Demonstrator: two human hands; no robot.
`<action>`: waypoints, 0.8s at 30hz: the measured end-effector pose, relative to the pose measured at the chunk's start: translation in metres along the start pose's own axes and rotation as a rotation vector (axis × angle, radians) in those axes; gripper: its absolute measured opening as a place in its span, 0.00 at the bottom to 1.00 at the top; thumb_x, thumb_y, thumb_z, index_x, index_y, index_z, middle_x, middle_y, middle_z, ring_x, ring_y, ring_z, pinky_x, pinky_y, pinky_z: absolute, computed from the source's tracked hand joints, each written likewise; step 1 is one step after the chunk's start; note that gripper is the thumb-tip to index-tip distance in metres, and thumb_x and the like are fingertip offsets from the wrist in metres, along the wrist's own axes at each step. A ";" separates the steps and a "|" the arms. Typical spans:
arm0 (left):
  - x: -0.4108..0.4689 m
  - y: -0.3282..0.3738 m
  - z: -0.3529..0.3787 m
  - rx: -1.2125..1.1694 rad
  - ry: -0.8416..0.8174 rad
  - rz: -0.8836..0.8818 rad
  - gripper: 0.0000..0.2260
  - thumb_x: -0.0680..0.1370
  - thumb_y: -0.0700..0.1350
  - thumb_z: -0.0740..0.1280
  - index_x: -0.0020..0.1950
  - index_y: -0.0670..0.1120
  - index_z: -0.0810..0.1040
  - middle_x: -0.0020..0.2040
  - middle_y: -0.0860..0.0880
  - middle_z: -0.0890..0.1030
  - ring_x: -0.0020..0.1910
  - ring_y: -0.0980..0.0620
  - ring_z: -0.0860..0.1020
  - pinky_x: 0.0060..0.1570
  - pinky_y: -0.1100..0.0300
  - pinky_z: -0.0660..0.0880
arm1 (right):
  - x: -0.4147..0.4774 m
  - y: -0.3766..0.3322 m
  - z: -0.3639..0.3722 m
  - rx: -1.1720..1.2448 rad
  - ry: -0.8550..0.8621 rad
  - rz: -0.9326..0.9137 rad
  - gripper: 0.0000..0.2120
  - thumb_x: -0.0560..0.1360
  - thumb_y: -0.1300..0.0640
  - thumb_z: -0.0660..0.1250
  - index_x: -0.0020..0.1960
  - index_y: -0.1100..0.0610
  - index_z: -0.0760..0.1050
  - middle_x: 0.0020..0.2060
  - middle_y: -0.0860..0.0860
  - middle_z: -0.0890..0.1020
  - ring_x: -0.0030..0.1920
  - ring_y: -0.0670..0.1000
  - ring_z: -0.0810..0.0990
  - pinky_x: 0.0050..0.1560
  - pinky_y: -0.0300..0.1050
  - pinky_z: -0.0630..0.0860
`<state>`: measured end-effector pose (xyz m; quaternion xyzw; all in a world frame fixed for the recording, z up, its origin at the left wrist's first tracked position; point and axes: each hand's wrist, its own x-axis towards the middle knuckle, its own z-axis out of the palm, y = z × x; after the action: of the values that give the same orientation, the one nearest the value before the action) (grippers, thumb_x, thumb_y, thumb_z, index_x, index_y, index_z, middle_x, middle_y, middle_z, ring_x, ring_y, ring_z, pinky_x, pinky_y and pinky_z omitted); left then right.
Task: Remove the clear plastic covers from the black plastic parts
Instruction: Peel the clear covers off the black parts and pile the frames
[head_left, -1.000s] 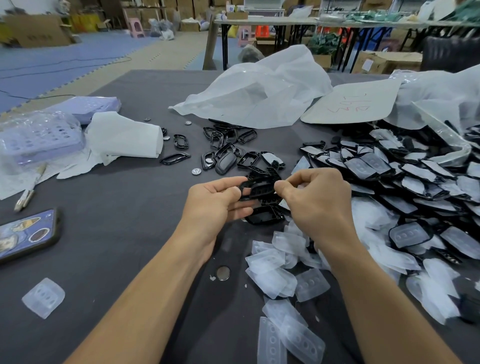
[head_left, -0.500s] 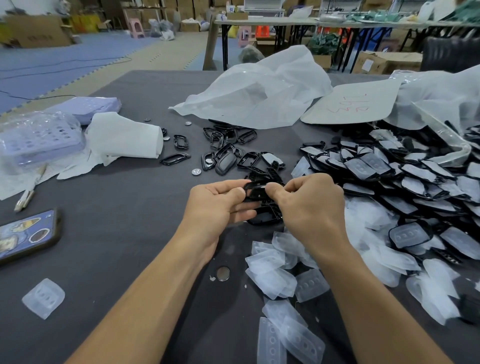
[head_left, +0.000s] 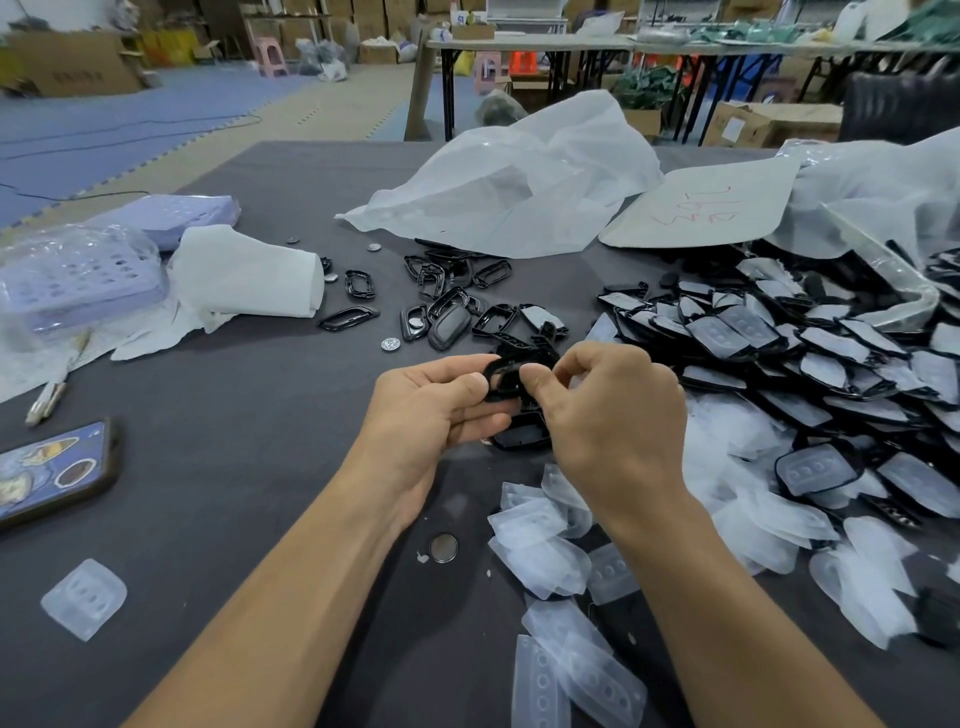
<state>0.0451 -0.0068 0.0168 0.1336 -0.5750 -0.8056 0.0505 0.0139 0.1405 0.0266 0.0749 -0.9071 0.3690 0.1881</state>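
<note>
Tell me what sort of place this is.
Probably a small factory or warehouse work floor: cardboard boxes stand along the back, long folding tables fill the room, and a heap of near-identical black plastic parts lies on the bench for handwork.

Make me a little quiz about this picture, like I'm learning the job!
1. True or false: the left hand and right hand both hold one black part.
2. Where is the phone? A: left of the arms. B: on a cardboard box. C: on the white bag.
3. Fill in: the pile of covered parts lies on the person's ____ side.

Key: 1 true; 2 A; 3 right.
</note>
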 end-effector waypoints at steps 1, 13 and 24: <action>0.000 0.000 0.000 -0.005 -0.001 -0.002 0.10 0.81 0.30 0.64 0.52 0.40 0.84 0.45 0.41 0.88 0.42 0.47 0.88 0.37 0.63 0.82 | 0.000 0.000 0.001 0.036 -0.012 0.006 0.16 0.74 0.41 0.75 0.35 0.50 0.78 0.25 0.44 0.74 0.34 0.54 0.77 0.39 0.48 0.75; 0.000 0.007 -0.003 -0.206 -0.097 -0.063 0.12 0.81 0.31 0.62 0.56 0.38 0.83 0.48 0.41 0.88 0.42 0.47 0.88 0.37 0.63 0.82 | 0.003 0.001 0.004 0.291 -0.008 0.123 0.17 0.72 0.38 0.76 0.44 0.49 0.74 0.29 0.44 0.78 0.33 0.46 0.77 0.37 0.46 0.74; -0.003 0.000 0.002 0.037 -0.012 0.080 0.10 0.76 0.31 0.71 0.50 0.44 0.87 0.44 0.43 0.88 0.40 0.48 0.86 0.40 0.63 0.81 | 0.003 0.004 0.014 0.648 -0.259 0.195 0.17 0.70 0.43 0.74 0.40 0.57 0.84 0.35 0.58 0.86 0.40 0.67 0.85 0.41 0.66 0.83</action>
<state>0.0473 -0.0044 0.0183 0.1066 -0.5947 -0.7931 0.0766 0.0058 0.1335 0.0157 0.0896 -0.7623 0.6410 0.0021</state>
